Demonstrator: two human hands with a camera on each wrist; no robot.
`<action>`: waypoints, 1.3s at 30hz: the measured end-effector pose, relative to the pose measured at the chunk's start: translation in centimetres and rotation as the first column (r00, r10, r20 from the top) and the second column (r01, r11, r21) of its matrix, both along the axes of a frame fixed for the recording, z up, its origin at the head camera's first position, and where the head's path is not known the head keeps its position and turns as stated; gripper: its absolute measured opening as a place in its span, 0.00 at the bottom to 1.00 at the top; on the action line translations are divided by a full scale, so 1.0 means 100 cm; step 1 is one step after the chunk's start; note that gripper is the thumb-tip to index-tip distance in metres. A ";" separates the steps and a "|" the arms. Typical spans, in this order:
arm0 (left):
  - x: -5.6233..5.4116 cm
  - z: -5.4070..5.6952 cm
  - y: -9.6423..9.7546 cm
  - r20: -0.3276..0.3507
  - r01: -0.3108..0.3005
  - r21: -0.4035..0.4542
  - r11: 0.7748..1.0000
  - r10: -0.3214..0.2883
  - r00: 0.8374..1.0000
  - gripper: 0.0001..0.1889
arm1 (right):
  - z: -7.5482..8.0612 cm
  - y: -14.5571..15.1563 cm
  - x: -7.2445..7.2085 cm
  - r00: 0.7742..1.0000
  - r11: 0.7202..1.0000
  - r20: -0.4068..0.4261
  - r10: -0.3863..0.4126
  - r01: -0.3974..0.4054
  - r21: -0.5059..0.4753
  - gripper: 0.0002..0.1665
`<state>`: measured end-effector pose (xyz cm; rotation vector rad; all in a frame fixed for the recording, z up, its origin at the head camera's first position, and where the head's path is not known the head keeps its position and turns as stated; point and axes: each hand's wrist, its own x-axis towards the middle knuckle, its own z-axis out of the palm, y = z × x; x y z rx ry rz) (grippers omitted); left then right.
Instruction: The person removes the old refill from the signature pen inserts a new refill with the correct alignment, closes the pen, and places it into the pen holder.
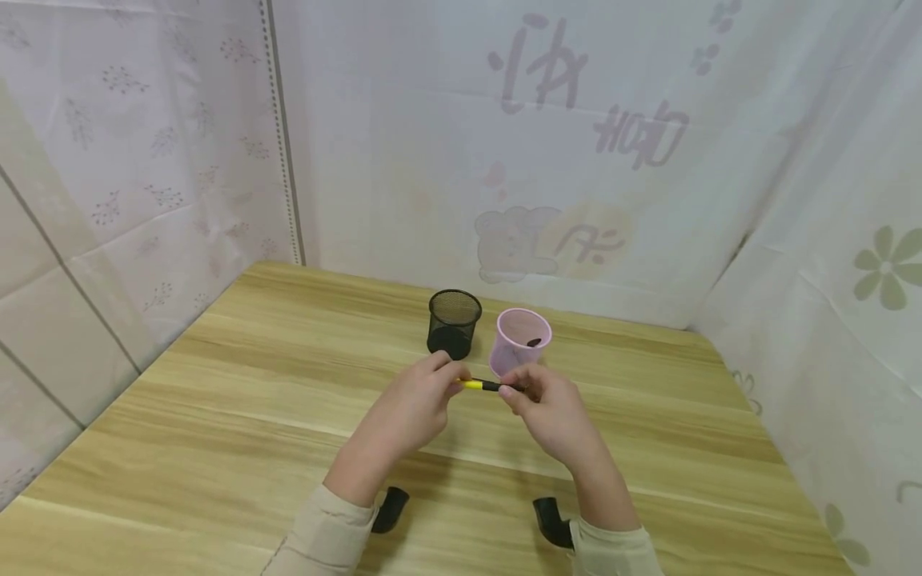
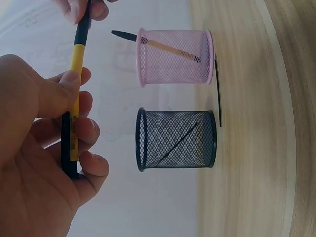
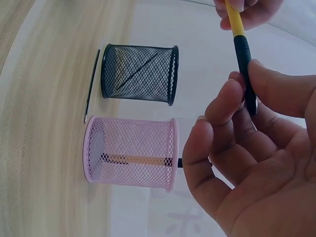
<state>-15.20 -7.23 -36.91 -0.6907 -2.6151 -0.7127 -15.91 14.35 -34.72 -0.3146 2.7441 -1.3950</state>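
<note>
A yellow pen with a black end section point(image 1: 471, 385) is held level between both hands, in front of the two mesh cups. My left hand point(image 1: 414, 400) grips its yellow barrel point(image 2: 77, 61), thumb pressed on top and fingers curled beneath. Alongside the barrel in that same palm lies a black cap-like piece point(image 2: 68, 148). My right hand point(image 1: 551, 404) pinches the pen's black end point(image 3: 242, 54) between thumb and fingers. The pink mesh cup point(image 1: 513, 360) stands just beyond the right hand, with a yellow-and-black pen point(image 2: 170, 49) leaning inside it.
A black mesh cup point(image 1: 454, 316) stands left of the pink one; a thin dark line shows through its mesh. One thin black rod point(image 3: 92, 86) lies on the wooden table point(image 1: 252, 384) by the cups. Black curved pieces point(image 1: 391, 510) sit by both sleeves. Patterned curtains surround the table.
</note>
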 end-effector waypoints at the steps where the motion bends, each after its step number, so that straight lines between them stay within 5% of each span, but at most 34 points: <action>1: 0.000 0.000 0.000 -0.001 0.001 -0.001 1.000 -0.001 1.000 0.06 | 0.000 0.000 0.000 1.000 1.000 0.002 -0.002 0.002 0.007 0.07; 7: 0.000 0.000 0.000 -0.016 0.008 -0.006 1.000 -0.009 1.000 0.06 | -0.002 0.001 -0.001 0.998 0.999 0.064 -0.017 0.015 0.029 0.23; 23: 0.000 -0.003 0.000 -0.023 0.008 -0.015 1.000 -0.008 1.000 0.04 | -0.008 0.005 -0.001 0.998 0.998 0.061 0.025 -0.028 0.050 0.06; 34: 0.000 -0.005 0.000 -0.079 0.026 0.004 1.000 -0.025 0.997 0.04 | -0.011 0.006 -0.001 0.991 0.998 0.129 0.026 -0.032 0.049 0.27; 39: 0.001 -0.004 -0.001 -0.078 0.024 0.010 1.000 -0.023 0.997 0.04 | -0.012 0.005 -0.001 0.996 0.999 0.082 0.031 -0.033 0.016 0.14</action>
